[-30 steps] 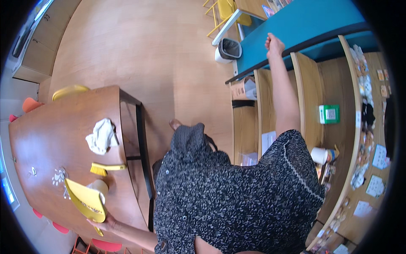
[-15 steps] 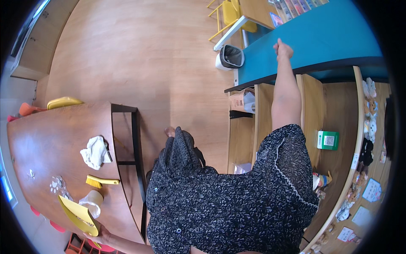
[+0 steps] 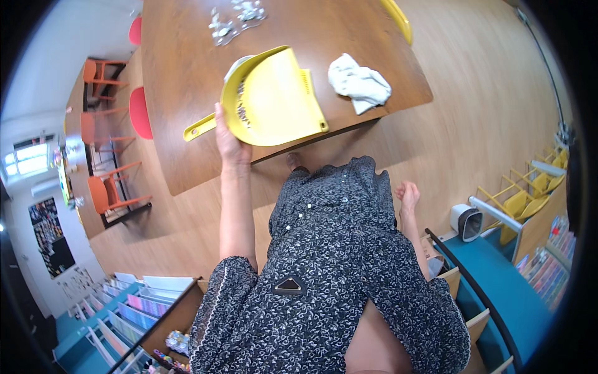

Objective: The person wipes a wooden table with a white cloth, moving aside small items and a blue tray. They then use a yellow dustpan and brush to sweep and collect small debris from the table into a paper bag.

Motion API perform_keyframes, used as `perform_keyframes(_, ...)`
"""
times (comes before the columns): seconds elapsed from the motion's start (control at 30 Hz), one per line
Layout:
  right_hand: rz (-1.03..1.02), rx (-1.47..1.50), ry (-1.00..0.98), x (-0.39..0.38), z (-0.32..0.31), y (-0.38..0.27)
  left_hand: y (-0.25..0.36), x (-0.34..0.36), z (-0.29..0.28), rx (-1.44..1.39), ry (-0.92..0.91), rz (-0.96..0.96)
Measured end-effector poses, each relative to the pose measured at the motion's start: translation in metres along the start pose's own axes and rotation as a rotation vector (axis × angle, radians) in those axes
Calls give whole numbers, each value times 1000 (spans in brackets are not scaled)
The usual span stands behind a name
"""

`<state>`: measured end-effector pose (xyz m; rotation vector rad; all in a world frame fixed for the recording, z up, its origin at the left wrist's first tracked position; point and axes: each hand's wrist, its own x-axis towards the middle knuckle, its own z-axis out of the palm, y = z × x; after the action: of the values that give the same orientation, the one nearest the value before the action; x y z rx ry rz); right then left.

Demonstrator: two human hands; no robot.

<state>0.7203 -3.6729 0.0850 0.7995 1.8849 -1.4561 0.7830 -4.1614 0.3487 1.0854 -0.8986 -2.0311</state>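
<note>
My left hand (image 3: 230,143) is closed on a yellow dustpan (image 3: 280,103), gripping it where the short handle meets the pan, above the near side of the wooden table. Small dark and pale bits (image 3: 242,106) lie along the pan's inner back wall. Partly hidden behind the pan's right edge is a yellow brush (image 3: 308,82), of which bristles and the handle's end show. Behind the pan's far left rim, the pale edge of a container (image 3: 235,66) peeks out. My right hand (image 3: 408,194) hangs beside my skirt, fingers curled, with nothing visible in it.
On the wooden table (image 3: 180,93) lie a crumpled white cloth (image 3: 360,84) and clear plastic pieces with white shapes (image 3: 240,22). A bin (image 3: 467,222) stands by the blue counter (image 3: 492,268) at right. Red and orange chairs (image 3: 106,190) are at left; shelves are close behind me.
I have turned toward the table. The dustpan, in my left hand throughout, is now in front of me. My right hand has come back from over the blue counter to my side.
</note>
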Motion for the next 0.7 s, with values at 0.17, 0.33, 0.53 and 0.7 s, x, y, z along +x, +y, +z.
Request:
perform_keyframes(0.17,-548,-138,-212,-47,139,-186,19,33,-15,1,-74,2)
perform_keyframes(0.33,-1236,-343,-448,-144,278,-298,34,59,-40,-1,-230,41)
perform_keyframes(0.53,-1765,-861,-642,-221,371,-306,25,56,-41,-175,-219,-37)
perform_keyframes(0.7,-1886,-898,-676,-214,400,-307,12,46,-31,-244,-211,49)
